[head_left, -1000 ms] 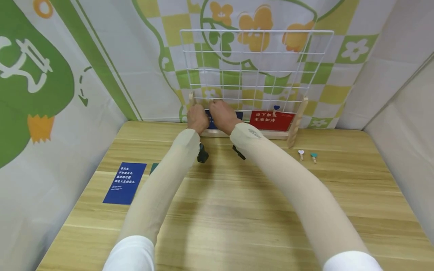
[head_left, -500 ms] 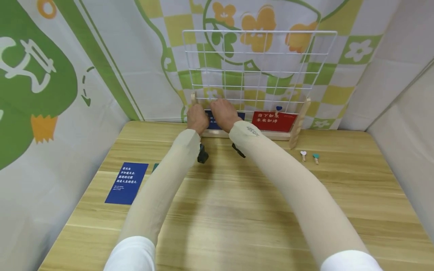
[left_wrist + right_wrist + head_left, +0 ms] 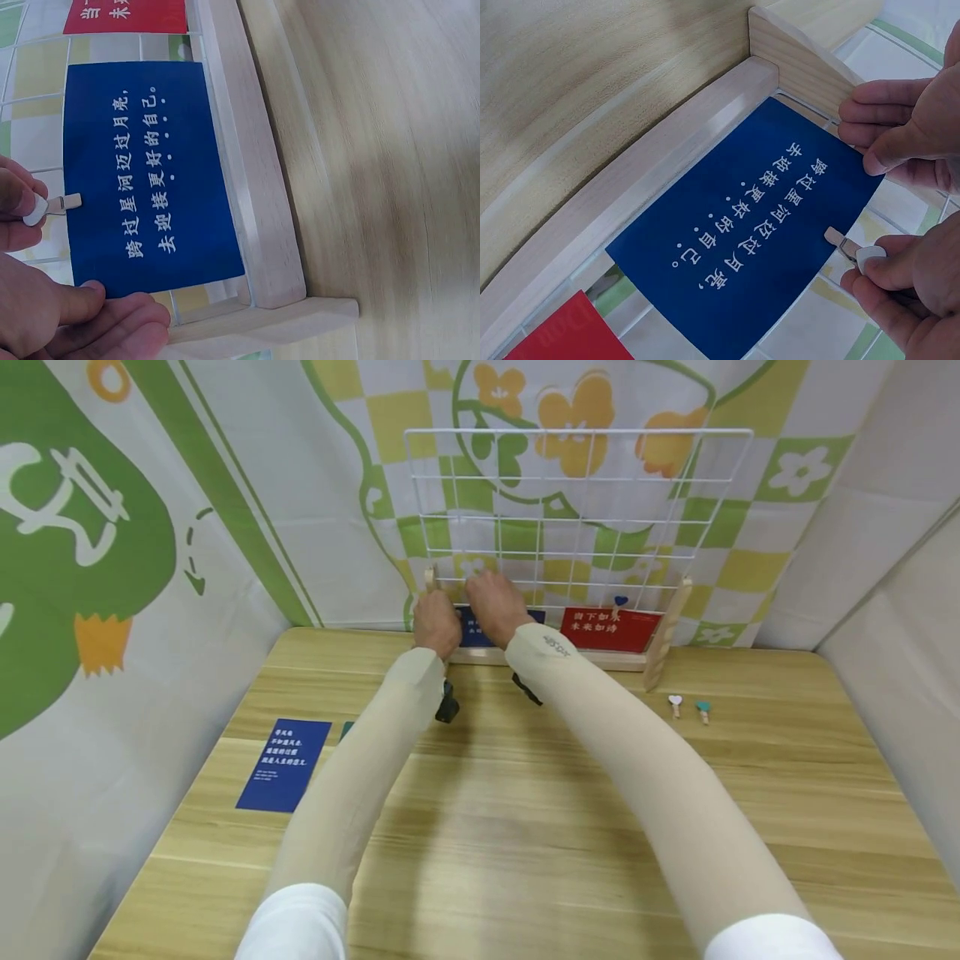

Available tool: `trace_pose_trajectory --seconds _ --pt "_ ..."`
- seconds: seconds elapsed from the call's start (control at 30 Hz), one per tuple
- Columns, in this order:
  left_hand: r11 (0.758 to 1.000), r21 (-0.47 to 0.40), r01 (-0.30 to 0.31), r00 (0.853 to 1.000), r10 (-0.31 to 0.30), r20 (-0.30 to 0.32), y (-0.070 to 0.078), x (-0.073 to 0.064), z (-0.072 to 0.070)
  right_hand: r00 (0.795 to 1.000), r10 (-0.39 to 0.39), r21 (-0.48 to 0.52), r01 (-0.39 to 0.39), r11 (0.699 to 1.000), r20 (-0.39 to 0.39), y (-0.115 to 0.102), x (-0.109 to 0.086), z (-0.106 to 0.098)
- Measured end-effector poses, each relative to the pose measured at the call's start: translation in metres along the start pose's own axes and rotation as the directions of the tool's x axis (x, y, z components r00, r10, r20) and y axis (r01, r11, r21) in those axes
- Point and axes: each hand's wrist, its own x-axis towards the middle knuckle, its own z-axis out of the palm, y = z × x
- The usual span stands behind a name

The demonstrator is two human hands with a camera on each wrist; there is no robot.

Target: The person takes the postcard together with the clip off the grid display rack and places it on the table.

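Note:
A blue card (image 3: 150,180) with white lettering stands against the lower part of a white wire grid (image 3: 577,518), above its wooden base (image 3: 259,187). My left hand (image 3: 437,625) pinches the card's upper left corner between thumb and fingers. At the card's top edge, a small wooden clothespin (image 3: 845,244) with a white heart sits between the thumb and fingers of my right hand (image 3: 498,606). The clothespin's tip overlaps the front of the card. From the head view, both hands cover part of the card and hide the clothespin.
A red card (image 3: 611,628) hangs to the right under a blue-heart clothespin (image 3: 619,602). White-heart (image 3: 676,705) and teal-heart (image 3: 703,711) clothespins lie on the table (image 3: 525,827). Another blue card (image 3: 285,765) lies at left, beside a mostly hidden green one (image 3: 346,728).
Both hands stay at the card with hardly any movement. The head view has shifted slightly, so the scene sits a little further right.

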Motion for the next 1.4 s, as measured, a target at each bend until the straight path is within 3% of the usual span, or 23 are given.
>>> trace_pose_trajectory --seconds 0.43,0.83,1.1,1.4 --pt "0.996 0.052 -0.069 0.997 0.071 -0.022 -0.001 0.000 -0.002 0.998 -0.043 -0.116 0.038 0.993 -0.041 -0.003 0.000 0.001" --pt "0.989 0.062 -0.138 0.990 0.140 -0.036 -0.006 -0.005 -0.003 0.992 -0.081 -0.129 0.068 0.989 -0.092 -0.005 -0.005 0.004" --pt "0.983 0.068 -0.173 0.984 0.176 -0.033 -0.007 -0.007 -0.004 0.986 -0.126 -0.199 0.102 0.975 -0.110 -0.003 -0.013 0.008" --pt "0.971 0.082 -0.224 0.973 0.228 -0.033 -0.011 -0.009 -0.005 0.981 -0.121 -0.169 0.096 0.981 -0.149 -0.003 -0.017 0.005"
